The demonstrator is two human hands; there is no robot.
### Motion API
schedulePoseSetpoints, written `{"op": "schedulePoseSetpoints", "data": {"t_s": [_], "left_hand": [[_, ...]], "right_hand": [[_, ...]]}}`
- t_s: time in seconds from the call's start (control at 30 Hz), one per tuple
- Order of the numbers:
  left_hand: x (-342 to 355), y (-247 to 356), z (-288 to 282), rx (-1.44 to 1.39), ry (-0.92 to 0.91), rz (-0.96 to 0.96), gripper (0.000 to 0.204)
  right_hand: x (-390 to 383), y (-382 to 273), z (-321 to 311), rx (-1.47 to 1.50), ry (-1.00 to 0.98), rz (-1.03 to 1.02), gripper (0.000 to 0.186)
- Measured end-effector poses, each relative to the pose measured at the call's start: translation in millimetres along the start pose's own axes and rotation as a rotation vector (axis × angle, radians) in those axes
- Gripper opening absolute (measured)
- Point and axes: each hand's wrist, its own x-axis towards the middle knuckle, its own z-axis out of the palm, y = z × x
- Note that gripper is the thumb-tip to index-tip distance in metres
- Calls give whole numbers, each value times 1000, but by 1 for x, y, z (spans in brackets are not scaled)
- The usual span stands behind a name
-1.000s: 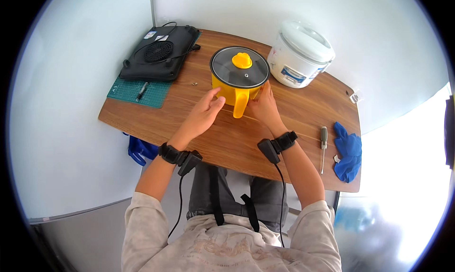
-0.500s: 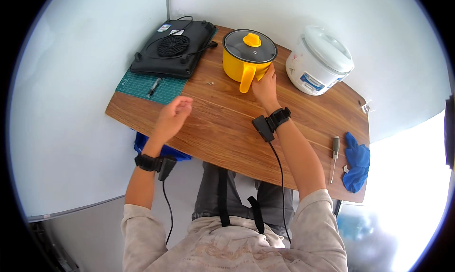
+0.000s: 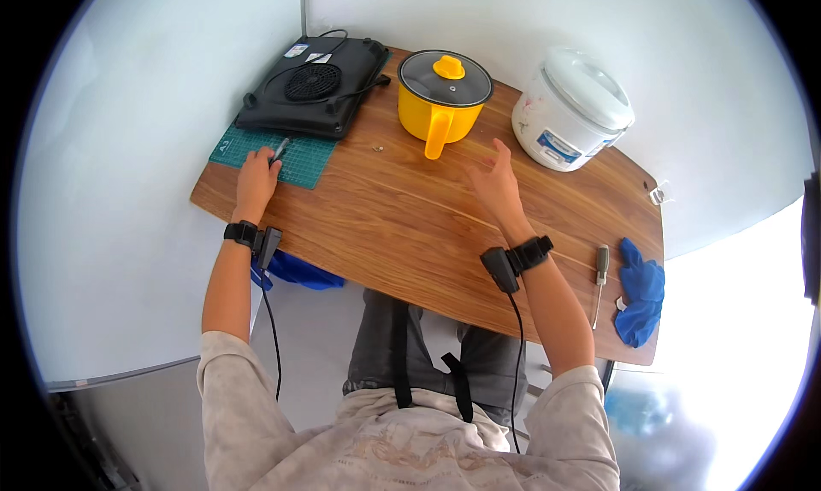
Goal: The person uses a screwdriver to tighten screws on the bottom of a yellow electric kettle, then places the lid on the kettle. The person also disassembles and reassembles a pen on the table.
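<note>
My left hand (image 3: 256, 186) is over the front of the green cutting mat (image 3: 308, 168), its fingers bent around the near end of a dark pen (image 3: 280, 149) that lies there. The pen's lower part is hidden by the fingers. My right hand (image 3: 498, 186) is open and holds nothing, its thumb and fingers apart. It hovers over the wooden table (image 3: 402, 226), between a yellow pot (image 3: 417, 117) and a white rice cooker (image 3: 547, 119). The pot stands upright under a glass lid with a yellow knob, its handle toward me.
A black cooktop (image 3: 321, 106) lies underside up on the mat's far part, its cord across it. Small bits (image 3: 378, 149) lie mid-table. A screwdriver (image 3: 601, 277) and a blue cloth (image 3: 643, 294) are at the right, and a clear object (image 3: 658, 192) sits at the right edge.
My right hand has let go of the pot and drawn back toward me. The left hand has moved left onto the pen. The pot appears slightly shifted.
</note>
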Motion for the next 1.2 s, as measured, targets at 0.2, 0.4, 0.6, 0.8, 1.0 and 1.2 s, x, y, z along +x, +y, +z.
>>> {"op": "schedulePoseSetpoints", "data": {"t_s": [0.2, 0.4, 0.6, 0.8, 1.0, 1.2], "left_hand": [[6, 4, 1, 2, -28, 76, 17], [17, -16, 5, -201, -88, -46, 23], [11, -12, 13, -228, -43, -51, 27], [10, -1, 5, -318, -101, -111, 27], [3, 6, -8, -384, -104, -135, 26], [-3, 5, -21, -489, -190, -280, 28]], "right_hand": [[-36, -6, -36, 21, 27, 46, 70], [-54, -42, -21, -77, -482, 102, 58], [-13, -77, 86, 629, -740, 327, 50], [49, -81, 194, 928, -743, 390, 34], [63, -86, 208, 1072, -564, 538, 27], [61, -95, 195, 1196, -598, 617, 31]]}}
